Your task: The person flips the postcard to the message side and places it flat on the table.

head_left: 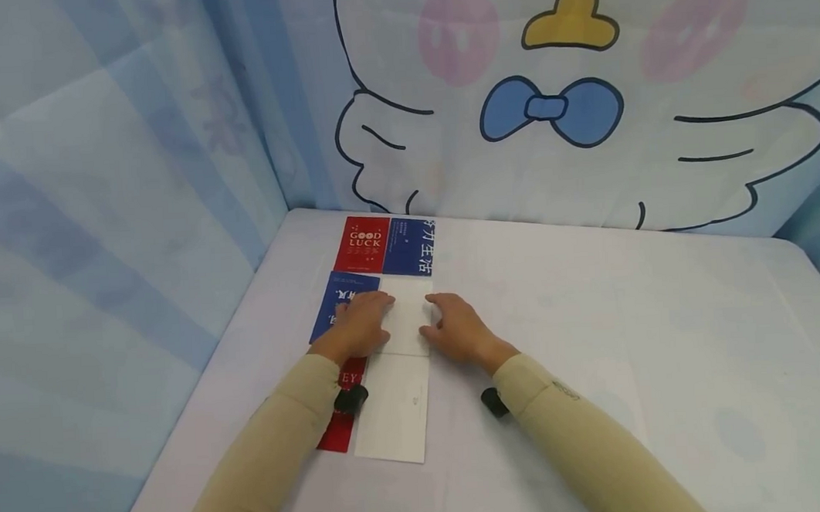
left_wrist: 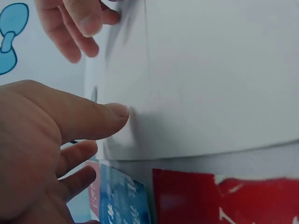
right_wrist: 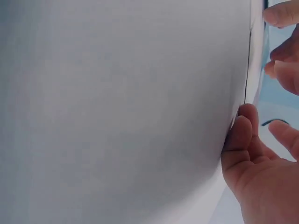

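1. Your left hand [head_left: 361, 324] is at the left edge of the far white card [head_left: 408, 318], the thumb and fingers apart, their tips over its pale, matte face. You cannot tell from here how firmly they press.
2. Your right hand [head_left: 459, 331] is at that card's right edge, its thumb and forefinger apart in the head view; the right wrist view shows fingertips close against a thin edge, and whether they pinch it, you cannot tell.
3. The far white card lies flat between your hands, a plain oblong with straight sides. The near white card [head_left: 393, 411] lies just below it, end to end, with a small printed mark near its right side.
4. Under your left hand is the slanted blue card [head_left: 325, 311], partly hidden, with white lettering. Below it, the near red card [head_left: 336, 434] is partly covered by your arm.
5. Beyond them, the far red card [head_left: 362, 244], reading GOOD LUCK, sits beside the upright blue card [head_left: 408, 246] with its large white characters.
6. All lie toward the left of the table [head_left: 597, 370], its pale cover smooth with faint creases.
7. Your tan sleeves [head_left: 564, 410] look soft and wrinkled; the curtain [head_left: 102, 226] hangs in blue-and-white folds.
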The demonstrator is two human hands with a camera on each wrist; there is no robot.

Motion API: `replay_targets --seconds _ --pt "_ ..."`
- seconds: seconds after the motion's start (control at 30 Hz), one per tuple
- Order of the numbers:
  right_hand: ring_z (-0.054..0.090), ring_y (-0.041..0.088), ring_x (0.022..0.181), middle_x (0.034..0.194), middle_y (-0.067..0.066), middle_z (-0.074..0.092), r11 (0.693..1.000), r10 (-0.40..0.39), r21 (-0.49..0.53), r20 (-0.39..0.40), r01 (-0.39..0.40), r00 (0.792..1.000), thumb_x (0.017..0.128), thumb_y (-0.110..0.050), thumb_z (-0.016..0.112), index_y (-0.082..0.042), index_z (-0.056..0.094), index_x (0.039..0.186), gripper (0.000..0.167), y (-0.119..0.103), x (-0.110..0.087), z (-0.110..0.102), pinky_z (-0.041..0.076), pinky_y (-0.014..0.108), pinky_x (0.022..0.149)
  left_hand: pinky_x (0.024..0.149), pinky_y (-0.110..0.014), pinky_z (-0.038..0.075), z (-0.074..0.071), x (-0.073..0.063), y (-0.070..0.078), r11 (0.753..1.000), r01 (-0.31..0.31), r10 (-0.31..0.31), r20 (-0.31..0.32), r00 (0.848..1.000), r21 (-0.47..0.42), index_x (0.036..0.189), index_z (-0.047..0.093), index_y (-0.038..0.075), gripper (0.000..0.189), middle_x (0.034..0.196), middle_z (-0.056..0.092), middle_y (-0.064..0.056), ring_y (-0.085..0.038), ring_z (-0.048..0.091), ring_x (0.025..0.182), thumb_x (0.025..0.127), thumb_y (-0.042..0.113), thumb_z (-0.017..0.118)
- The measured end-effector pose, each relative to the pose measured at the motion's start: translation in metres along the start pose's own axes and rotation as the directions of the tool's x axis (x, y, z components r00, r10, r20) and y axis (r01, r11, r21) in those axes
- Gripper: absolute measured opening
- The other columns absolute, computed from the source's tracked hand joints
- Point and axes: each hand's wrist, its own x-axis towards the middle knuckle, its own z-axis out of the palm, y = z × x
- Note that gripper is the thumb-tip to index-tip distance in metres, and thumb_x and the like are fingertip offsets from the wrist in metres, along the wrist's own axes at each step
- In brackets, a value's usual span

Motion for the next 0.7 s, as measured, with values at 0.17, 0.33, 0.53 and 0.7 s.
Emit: replay_targets --seconds 0.17,0.33,0.53,0.7 --pt "0.058 0.024 0.099 0.137 0.014 0.053 1.0 0.007 -0.006 -0.023 -0.007 1.0 0.096 -0.026 0.065 -0.004 0.044 0.149 0.06 0.002 0.0 -0.012 0.05 0.042 0.094 0.115 -0.062 0.018 -0.004 0.001 0.002 0.999 -0.012 0.009 -0.088 0.996 -0.034 0.15 0.046 0.017 0.065 0.153 0.043 -0.008 -0.032 0.029 0.145 0.091 0.019 0.074" --pt "0.059 0.027 0.104 0.142 0.016 0.052 0.999 -0.012 -0.047 -0.042 0.01 0.999 0.098 -0.027 0.063 -0.004 0.044 0.149 0.059 0.009 0.01 -0.031 0.05 0.044 0.095 0.115 -0.063 0.016 -0.011 0.007 0.002 1.0 -0.022 0.023 -0.093 0.995 0.01 0.15 0.046 0.019 0.064 0.15 0.046 -0.009 -0.031 0.029 0.145 0.093 0.026 0.073" --pt "0.059 0.029 0.107 0.144 0.017 0.05 0.999 -0.015 -0.039 -0.066 0.012 0.998 0.098 -0.028 0.062 -0.004 0.045 0.148 0.058 0.011 0.017 -0.045 0.05 0.045 0.097 0.115 -0.065 0.0 -0.005 0.008 0.001 1.0 -0.013 0.014 -0.008 1.0 0.02 0.151 0.046 0.022 0.061 0.148 0.05 -0.007 -0.03 0.024 0.147 0.095 0.024 0.069" --pt "0.059 0.028 0.105 0.143 0.017 0.051 0.999 -0.03 -0.033 -0.043 0.029 0.999 0.097 -0.027 0.063 -0.003 0.045 0.148 0.059 0.012 0.018 -0.042 0.05 0.044 0.096 0.115 -0.065 0.003 -0.004 0.009 0.0 1.0 -0.011 0.009 -0.06 0.998 -0.02 0.151 0.046 0.02 0.06 0.148 0.05 -0.007 -0.03 0.028 0.146 0.095 0.025 0.069"
